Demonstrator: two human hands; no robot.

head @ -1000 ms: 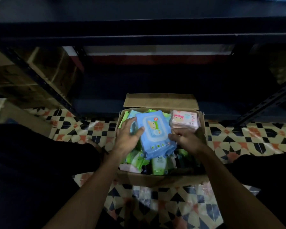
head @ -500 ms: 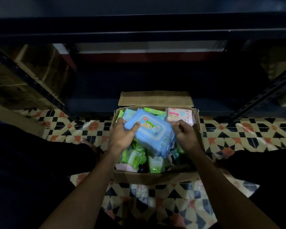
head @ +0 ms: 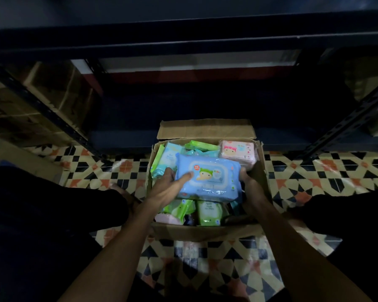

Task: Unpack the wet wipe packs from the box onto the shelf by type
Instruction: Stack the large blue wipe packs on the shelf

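Note:
An open cardboard box point(head: 205, 233) stands on the patterned floor, full of wet wipe packs. Both hands hold a large blue pack point(head: 212, 178) level above the box. My left hand point(head: 172, 185) grips its left end with the thumb on top. My right hand point(head: 248, 182) grips its right end, fingers hidden under the pack. A pink pack point(head: 238, 150) lies in the box's far right corner. Green packs point(head: 207, 212) lie along the near side and another green pack point(head: 202, 146) at the back. The dark shelf point(head: 205, 99) lies just beyond the box.
Slotted metal shelf uprights rise at the left point(head: 42, 110) and right point(head: 347, 125). Cardboard boxes point(head: 59, 88) sit in the left bay. An upper shelf beam point(head: 183, 40) crosses overhead. My dark-clothed knees flank the box on the tiled floor point(head: 205, 258).
The blue pack has turned from upright and tilted to lying flat and crosswise. My right hand has shifted out to its right end and my left hand now holds its left end.

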